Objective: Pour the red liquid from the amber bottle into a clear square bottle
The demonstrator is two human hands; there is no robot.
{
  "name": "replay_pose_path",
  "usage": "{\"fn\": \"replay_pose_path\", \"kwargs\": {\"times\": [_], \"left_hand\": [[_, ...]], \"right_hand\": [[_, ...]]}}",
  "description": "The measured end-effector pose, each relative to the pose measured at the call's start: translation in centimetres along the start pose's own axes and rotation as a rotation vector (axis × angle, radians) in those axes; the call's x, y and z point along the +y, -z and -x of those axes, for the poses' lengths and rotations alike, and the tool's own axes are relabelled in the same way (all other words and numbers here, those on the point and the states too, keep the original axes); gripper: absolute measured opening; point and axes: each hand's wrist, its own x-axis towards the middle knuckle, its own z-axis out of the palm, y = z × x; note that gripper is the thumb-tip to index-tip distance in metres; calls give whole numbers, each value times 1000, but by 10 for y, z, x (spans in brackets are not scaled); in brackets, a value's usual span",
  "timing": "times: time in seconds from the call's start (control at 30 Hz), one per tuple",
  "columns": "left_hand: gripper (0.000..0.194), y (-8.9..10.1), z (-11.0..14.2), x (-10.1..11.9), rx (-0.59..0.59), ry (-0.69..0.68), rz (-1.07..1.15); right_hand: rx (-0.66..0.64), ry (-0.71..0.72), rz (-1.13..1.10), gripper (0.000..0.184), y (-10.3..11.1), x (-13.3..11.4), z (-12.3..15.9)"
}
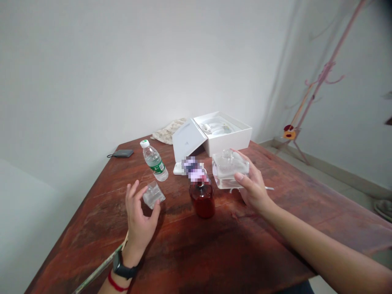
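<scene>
White plaster walls (122, 61) met behind a worn reddish-brown wooden table (183, 253), with a pale skirting board (337, 175) and a spindly coat rack (318, 90) off to the right. A person's right hand (252, 190) held a square clear glass bottle (228, 169) by its sides, the fingers (241, 177) clasped on its far corner and its neck bare, near the table's right side. The left hand (141, 216) was curled around a small clear glass block (153, 195) beside a green-labelled water bottle (154, 161); whether its fingers gripped the block or only cupped it could not be told.

A dark red glass bottle (202, 200) stood between the hands, its top hidden by a pixelated patch. At the far edge, an open white box (222, 130) sat with its lid (186, 139) propped against it and white contents still inside. The water bottle lay on its side with its cap on. A crumpled patterned cloth (168, 130) and a grey pouch (122, 153) lay along the wall. A black smartwatch (122, 265) and red cord (116, 283) circled the left wrist.
</scene>
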Motion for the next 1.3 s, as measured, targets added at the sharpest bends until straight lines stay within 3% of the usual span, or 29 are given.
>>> {"fn": "replay_pose_path", "kwargs": {"times": [0.13,0.23,0.33,0.43,0.53,0.93,1.3], "left_hand": [[42,0,10,28,-163,-46,174],[40,0,19,32,-393,-73,294],[55,-1,27,30,-599,-124,376],[73,-1,31,33,-706,-147,445],[83,0,33,39,-725,-173,496],[104,4,43,44,-599,-157,466],[108,3,43,49,-552,-122,502]], "right_hand": [[-52,-94,-31,79,-5,4,5],[-72,-139,-36,75,-7,7,11],[-30,-153,-74,79,-6,9,17],[4,-170,-81,72,-3,12,21],[-3,-182,-79,64,-1,13,23],[-57,-263,-138,72,12,22,29],[-45,-338,-174,77,-11,11,44]]}}
